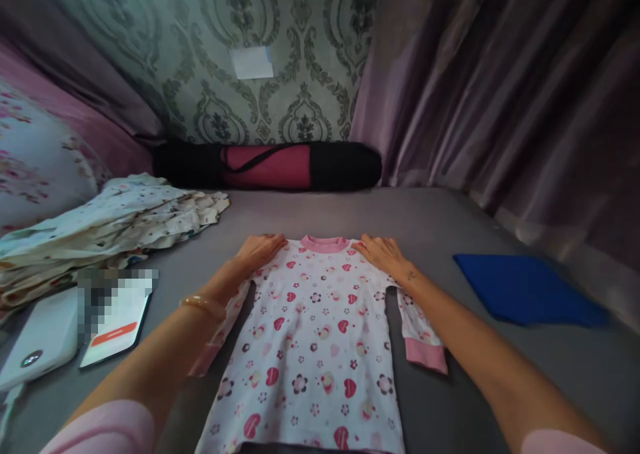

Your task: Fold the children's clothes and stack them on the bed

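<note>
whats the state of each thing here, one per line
white heart-print child's top: spread flat, sleeves out
left hand: flat on its shoulder
right hand: flat on other shoulder
blue cloth: folded flat
pale printed clothes pile: loosely heaped
phone: screen lit

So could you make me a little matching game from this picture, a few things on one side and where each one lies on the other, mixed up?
Things:
1. patterned shirt
2. blue cloth
3. phone
4. rolled mat bag

Places:
A. against the far wall
B. flat under the left hand and right hand
C. beside the white power bank
D. alone near the curtain

Pairs: 1-B, 2-D, 3-C, 4-A
</note>
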The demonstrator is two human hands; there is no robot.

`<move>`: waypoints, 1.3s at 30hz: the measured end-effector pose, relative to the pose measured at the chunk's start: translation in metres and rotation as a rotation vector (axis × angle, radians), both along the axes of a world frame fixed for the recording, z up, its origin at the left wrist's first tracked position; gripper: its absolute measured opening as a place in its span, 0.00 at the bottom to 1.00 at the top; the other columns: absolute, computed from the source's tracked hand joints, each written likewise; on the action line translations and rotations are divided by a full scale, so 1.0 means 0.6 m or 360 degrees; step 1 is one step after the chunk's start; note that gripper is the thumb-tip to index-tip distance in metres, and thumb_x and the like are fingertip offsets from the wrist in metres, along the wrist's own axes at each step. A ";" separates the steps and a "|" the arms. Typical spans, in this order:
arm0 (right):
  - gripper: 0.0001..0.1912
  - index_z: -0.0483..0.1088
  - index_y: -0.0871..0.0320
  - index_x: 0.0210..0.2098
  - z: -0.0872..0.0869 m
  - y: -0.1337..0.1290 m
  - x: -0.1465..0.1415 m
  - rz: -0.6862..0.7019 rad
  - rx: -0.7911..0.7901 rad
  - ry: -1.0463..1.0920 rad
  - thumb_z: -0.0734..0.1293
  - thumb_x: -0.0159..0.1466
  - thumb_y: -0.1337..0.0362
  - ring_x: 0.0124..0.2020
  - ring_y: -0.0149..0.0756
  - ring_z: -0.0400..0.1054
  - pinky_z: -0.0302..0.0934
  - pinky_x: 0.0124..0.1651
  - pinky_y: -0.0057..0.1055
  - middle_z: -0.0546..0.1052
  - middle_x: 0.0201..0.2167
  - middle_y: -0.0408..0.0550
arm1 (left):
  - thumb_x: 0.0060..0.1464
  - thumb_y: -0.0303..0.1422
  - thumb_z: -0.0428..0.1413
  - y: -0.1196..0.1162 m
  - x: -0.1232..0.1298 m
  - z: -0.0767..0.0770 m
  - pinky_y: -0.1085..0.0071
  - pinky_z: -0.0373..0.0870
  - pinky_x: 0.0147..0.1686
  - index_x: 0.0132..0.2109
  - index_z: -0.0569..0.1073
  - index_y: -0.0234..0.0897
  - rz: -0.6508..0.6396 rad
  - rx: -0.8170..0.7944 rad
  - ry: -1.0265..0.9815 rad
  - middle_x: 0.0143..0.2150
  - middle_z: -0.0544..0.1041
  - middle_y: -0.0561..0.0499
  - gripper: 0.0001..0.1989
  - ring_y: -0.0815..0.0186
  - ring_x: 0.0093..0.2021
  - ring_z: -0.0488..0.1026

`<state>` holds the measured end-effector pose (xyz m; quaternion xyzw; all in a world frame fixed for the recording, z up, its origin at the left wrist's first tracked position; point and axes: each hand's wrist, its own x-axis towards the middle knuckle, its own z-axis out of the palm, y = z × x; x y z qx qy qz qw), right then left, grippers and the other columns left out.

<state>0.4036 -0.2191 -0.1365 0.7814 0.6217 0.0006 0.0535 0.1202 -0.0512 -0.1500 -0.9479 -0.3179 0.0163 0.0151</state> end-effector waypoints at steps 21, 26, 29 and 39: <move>0.22 0.68 0.67 0.50 -0.017 0.092 0.006 -0.0083 0.0311 0.0013 0.52 0.71 0.57 0.51 0.51 0.67 0.55 0.52 0.42 0.74 0.48 0.65 | 0.64 0.34 0.43 0.028 0.077 0.017 0.61 0.64 0.46 0.48 0.71 0.32 0.0410 0.0200 0.0003 0.48 0.74 0.36 0.15 0.52 0.50 0.70; 0.30 0.54 0.70 0.64 -0.047 0.073 -0.059 0.0238 0.0396 0.0264 0.49 0.70 0.56 0.67 0.50 0.47 0.40 0.65 0.45 0.55 0.66 0.65 | 0.66 0.38 0.38 -0.031 0.114 -0.009 0.61 0.59 0.57 0.60 0.63 0.30 -0.0007 0.0048 -0.0211 0.60 0.67 0.36 0.23 0.55 0.60 0.64; 0.37 0.45 0.70 0.68 -0.072 0.070 -0.080 0.0268 0.0226 0.0463 0.48 0.69 0.49 0.70 0.47 0.34 0.30 0.68 0.48 0.44 0.70 0.61 | 0.65 0.44 0.35 -0.045 0.122 -0.046 0.60 0.48 0.64 0.67 0.52 0.26 0.0002 -0.0074 -0.0184 0.69 0.52 0.35 0.31 0.55 0.69 0.48; 0.23 0.69 0.59 0.53 0.017 0.013 0.022 -0.0051 0.0487 0.1092 0.52 0.69 0.55 0.50 0.38 0.69 0.60 0.52 0.33 0.75 0.51 0.53 | 0.64 0.46 0.30 -0.043 0.121 -0.063 0.57 0.40 0.66 0.69 0.47 0.27 0.0073 -0.0115 -0.0087 0.72 0.44 0.39 0.35 0.58 0.71 0.40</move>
